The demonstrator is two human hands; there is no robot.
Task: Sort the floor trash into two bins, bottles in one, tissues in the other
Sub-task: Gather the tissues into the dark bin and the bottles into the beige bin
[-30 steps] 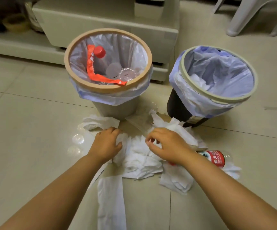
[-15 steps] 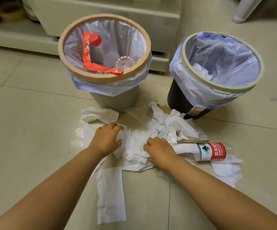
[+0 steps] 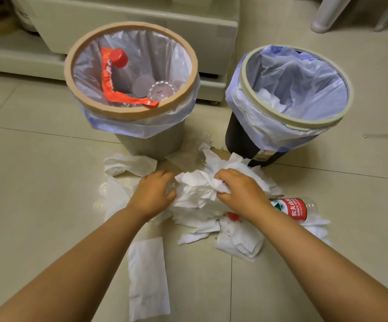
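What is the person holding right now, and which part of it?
A crumpled tissue wad. The right grip pinches its right edge; the left grip curls onto its left side.

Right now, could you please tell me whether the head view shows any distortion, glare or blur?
Head view: wide-angle bowing makes the brown-rimmed bin and the dark bin splay apart; light is soft and even, with faint shadows at the bin bases; the tiles show mild sheen, no harsh glare; the white tissues lose some detail.
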